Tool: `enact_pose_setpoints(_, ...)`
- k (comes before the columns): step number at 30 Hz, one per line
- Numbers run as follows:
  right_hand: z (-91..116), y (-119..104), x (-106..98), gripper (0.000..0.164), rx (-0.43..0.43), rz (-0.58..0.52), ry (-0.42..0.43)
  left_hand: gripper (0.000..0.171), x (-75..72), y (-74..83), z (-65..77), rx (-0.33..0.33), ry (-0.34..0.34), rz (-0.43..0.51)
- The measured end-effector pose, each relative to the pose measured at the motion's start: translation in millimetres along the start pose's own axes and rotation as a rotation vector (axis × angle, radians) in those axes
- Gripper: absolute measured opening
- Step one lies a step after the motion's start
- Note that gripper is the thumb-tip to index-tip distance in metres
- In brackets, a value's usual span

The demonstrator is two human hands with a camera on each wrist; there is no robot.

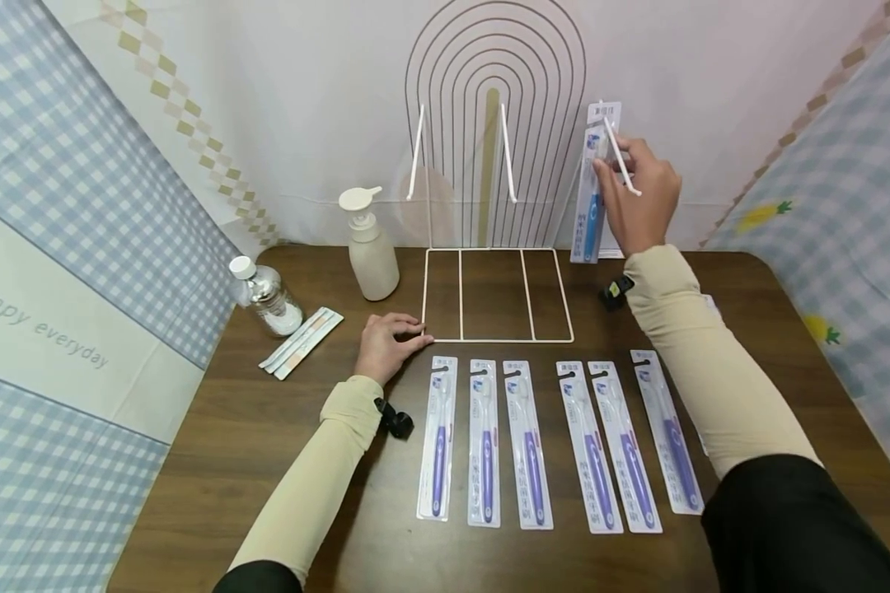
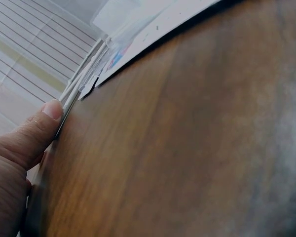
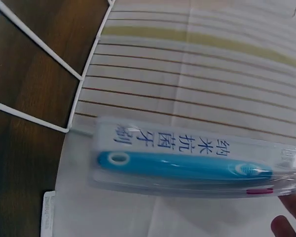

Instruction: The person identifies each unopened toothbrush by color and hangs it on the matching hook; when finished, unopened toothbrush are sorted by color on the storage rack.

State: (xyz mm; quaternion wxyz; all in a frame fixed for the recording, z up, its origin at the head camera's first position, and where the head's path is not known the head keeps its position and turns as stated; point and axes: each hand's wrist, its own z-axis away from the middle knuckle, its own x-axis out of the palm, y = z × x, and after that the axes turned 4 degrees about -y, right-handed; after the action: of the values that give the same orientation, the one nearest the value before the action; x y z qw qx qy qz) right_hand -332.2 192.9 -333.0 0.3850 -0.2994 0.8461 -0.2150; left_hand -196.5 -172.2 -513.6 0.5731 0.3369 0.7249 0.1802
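My right hand (image 1: 644, 193) pinches a packaged toothbrush (image 1: 589, 206) with a blue handle, held upright at the back right. A white prong (image 1: 623, 161) of the wire rack crosses in front of the package's upper part. In the right wrist view the blue handle (image 3: 177, 165) shows through clear plastic, with fingertips at the far right edge. My left hand (image 1: 387, 347) grips the front left corner of the white wire rack (image 1: 498, 340). Its thumb (image 2: 37, 131) lies against the wire in the left wrist view; the other fingers are mostly hidden there.
Several packaged toothbrushes with purple handles (image 1: 487, 445) lie in a row before the rack. Two more prongs (image 1: 508, 156) jut from the rack. On the left stand a pump bottle (image 1: 373, 255) and a clear bottle (image 1: 270, 301), near slim packets (image 1: 302, 342).
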Motion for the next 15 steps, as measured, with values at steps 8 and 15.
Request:
enact_pose_setpoints(8, -14.9, 8.3, 15.3, 0.04, 0.035, 0.001, 0.021, 0.029, 4.1, 0.3, -0.1, -0.027, -0.007, 0.011)
enact_pose_setpoints(15, -17.0, 12.0, 16.2, 0.044, 0.054, 0.016, 0.031, 0.031, 6.0, -0.4, -2.8, -0.008, -0.003, 0.006)
